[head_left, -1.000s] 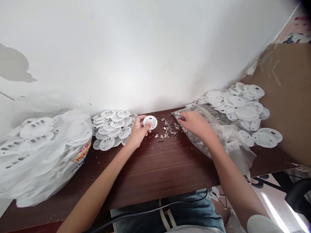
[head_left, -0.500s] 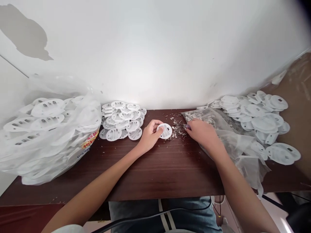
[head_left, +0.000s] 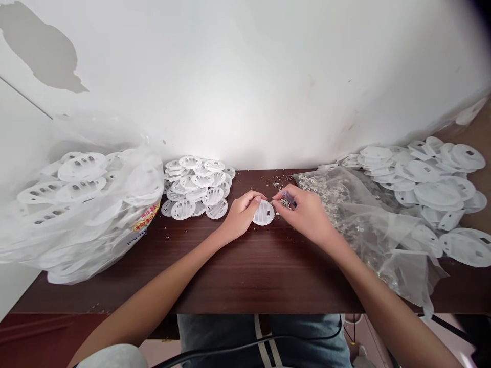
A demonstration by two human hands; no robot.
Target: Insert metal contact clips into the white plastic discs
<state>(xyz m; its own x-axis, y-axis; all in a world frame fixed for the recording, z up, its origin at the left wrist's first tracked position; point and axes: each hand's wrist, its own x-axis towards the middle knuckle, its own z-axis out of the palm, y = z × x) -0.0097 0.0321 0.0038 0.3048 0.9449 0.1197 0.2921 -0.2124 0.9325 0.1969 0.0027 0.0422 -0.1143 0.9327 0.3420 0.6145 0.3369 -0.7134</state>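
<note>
My left hand (head_left: 242, 213) is closed on a white round plastic disc (head_left: 263, 215), gripping its left edge between thumb and fingers. The disc has raised ribs and a small dark slot near its right side, and its face is turned up toward me. Just right of it, my right hand (head_left: 303, 204) is closed, thumb and forefinger pinched near the disc's edge. A short purple rod-like thing (head_left: 286, 196) shows among its fingers. Whether the fingertips also hold a small part is too small to tell. Small metal pieces (head_left: 283, 203) lie partly hidden behind this hand.
A stack of white ribbed discs (head_left: 195, 186) stands left of centre on the dark wooden table (head_left: 238, 276). Farther left bulges a clear plastic bag (head_left: 115, 230) full of discs. On the right lie a clear bag of small metal parts (head_left: 326, 189) and a loose disc heap (head_left: 433, 179).
My right hand has left the pile of small metal pieces and come left to the disc's right edge. The left hand keeps its hold on the disc; the view has shifted slightly.
</note>
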